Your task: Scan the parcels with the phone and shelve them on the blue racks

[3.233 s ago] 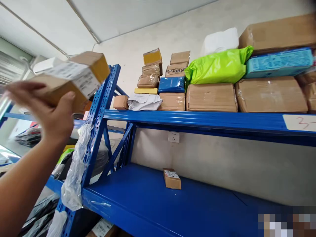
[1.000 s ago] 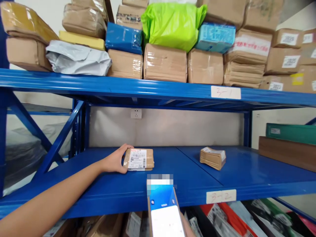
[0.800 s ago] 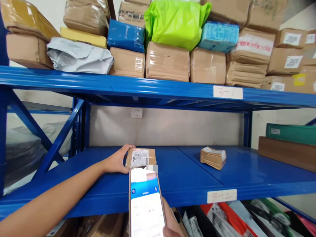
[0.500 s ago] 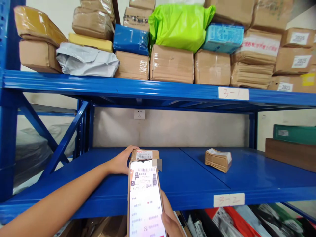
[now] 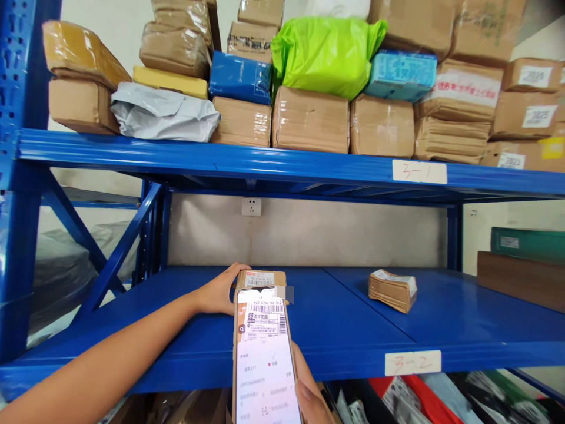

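Note:
My left hand (image 5: 217, 290) reaches onto the blue middle shelf (image 5: 344, 318) and grips the left end of a small brown parcel (image 5: 261, 278) with a white barcode label on top. My right hand (image 5: 309, 394), low in the picture, holds a phone (image 5: 265, 359) upright in front of that parcel. The phone's screen shows the label's barcode and lines of text. The phone hides the parcel's near half.
A second small taped parcel (image 5: 392, 290) lies further right on the same shelf. Brown and green flat boxes (image 5: 525, 259) sit at the far right. The upper shelf (image 5: 282, 168) is packed with cartons and plastic mailers. Paper tags read 3-1 (image 5: 419, 171) and 3-2 (image 5: 412, 363). More packages lie below.
My left hand carried a parcel from beside the rack and set it on the middle shelf, where it still grips it. My right hand raised the phone in front of it; the barcode now shows on screen.

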The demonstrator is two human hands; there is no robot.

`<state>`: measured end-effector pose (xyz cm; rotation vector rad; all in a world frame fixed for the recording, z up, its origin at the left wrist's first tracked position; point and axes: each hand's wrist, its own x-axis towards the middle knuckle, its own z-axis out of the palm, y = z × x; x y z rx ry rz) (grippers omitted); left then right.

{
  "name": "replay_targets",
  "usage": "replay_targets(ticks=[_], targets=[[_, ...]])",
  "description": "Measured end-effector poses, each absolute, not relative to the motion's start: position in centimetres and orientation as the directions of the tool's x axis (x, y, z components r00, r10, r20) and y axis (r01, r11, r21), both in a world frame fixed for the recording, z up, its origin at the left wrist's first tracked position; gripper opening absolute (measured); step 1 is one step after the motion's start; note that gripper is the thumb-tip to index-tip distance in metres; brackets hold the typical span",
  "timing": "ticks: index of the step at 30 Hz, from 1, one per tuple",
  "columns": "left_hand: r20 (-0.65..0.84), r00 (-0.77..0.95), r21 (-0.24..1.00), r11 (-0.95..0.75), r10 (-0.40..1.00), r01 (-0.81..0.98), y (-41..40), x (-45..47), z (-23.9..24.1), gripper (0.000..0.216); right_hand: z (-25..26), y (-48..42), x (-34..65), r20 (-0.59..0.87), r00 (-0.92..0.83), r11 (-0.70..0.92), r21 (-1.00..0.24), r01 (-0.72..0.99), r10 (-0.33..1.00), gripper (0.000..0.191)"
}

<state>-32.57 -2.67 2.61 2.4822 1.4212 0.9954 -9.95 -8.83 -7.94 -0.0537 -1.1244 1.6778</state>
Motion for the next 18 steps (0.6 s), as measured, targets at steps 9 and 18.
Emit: replay_targets(ticks=[9,18], targets=[[0.487,0.333,0.401,-0.545,0.807,0.736,-2.5,-32.7,2.3,0.079,-7.5,-9.5,-9.3,0.408,-0.633,-0.190,-0.723,-0.664,0.659,0.106],[0.460,0.313,0.401,-0.509,0.831,0.761,-2.3,-33.1,2.1,0.087,-8.1,-10.5,-7.5,0.371,-0.624,-0.140,-0.776,-0.615,0.688,0.123]])
